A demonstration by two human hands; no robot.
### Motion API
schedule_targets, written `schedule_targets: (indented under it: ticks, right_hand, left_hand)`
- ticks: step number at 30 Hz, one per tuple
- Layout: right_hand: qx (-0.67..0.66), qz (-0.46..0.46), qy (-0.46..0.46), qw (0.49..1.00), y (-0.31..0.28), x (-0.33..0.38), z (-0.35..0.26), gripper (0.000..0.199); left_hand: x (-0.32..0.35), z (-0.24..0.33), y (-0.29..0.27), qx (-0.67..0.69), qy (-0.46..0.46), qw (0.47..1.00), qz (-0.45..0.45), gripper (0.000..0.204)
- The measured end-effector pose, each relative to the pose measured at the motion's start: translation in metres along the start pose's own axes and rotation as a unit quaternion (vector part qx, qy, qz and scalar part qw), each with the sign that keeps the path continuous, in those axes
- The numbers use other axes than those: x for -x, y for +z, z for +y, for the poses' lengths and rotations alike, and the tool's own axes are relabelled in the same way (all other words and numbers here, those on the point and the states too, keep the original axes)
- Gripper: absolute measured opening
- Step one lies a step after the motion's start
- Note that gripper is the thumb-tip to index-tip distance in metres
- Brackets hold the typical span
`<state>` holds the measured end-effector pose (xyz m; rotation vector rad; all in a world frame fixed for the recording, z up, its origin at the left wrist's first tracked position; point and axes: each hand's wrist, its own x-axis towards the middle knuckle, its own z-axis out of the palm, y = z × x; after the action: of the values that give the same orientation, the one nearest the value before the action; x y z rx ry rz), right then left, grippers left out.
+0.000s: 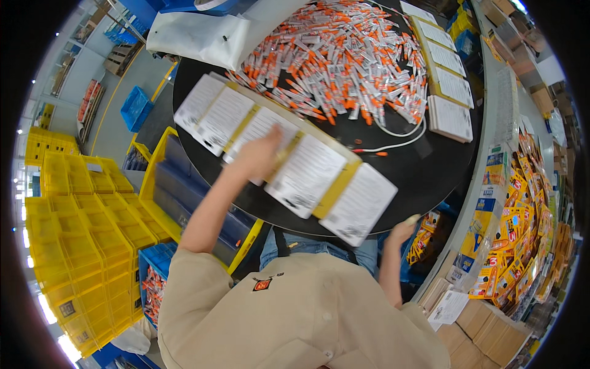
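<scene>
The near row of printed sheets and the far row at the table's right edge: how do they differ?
The near row is longer, runs slantwise with large-looking sheets, and the left hand lies on it. The far row is shorter, looks smaller, and no hand touches it. Both are white sheets on yellow backing.

Past the grip, toward the far side of the black round counter (430, 172), lies a heap of orange-capped sachets (344, 55), with a loose white cable (399, 138) at its near edge and a white bag (196, 34) at its left end. Left of the grip stand stacked yellow crates (80, 227) and a blue crate (135, 107) on the floor, while well to the right, colourful packets (522, 227) crowd a shelf.
</scene>
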<state>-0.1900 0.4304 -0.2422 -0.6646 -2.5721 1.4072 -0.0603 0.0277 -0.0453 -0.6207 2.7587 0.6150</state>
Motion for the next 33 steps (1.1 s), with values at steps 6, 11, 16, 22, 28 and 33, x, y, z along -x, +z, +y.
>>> schedule_targets:
  ticks: [6, 11, 16, 22, 28, 33]
  right_hand:
    - [-0.062, -0.564, 0.109, 0.816, -0.074, 0.116, -0.068, 0.044]
    - [-0.104, -0.128, -0.293, 0.942, -0.05, 0.03, -0.118, 0.022]
    - [0.184, 0.019, -0.143, 0.972, -0.003, -0.082, -0.106, 0.059]
    - [-0.192, -0.041, 0.068, 0.978, 0.008, -0.062, -0.043, 0.062]
    - [-0.067, -0.026, 0.005, 0.997, 0.003, 0.038, -0.017, 0.059]
    - [0.176, -0.028, -0.457, 0.872, -0.039, 0.036, -0.094, 0.056]
  left_hand:
    - [-0.008, -0.016, -0.019, 0.181, 0.051, 0.954, 0.233, 0.035]
    - [0.036, 0.052, 0.039, 0.392, 0.065, 0.917, 0.006, 0.014]
    - [0.059, 0.088, 0.07, 0.426, -0.028, 0.902, -0.063, 0.011]
    - [0.068, -0.006, 0.054, 0.249, -0.146, 0.943, 0.169, 0.01]
    - [0.046, -0.089, 0.02, 0.197, -0.145, 0.952, 0.186, 0.012]
    - [0.045, -0.117, 0.005, 0.256, -0.141, 0.943, 0.163, 0.012]
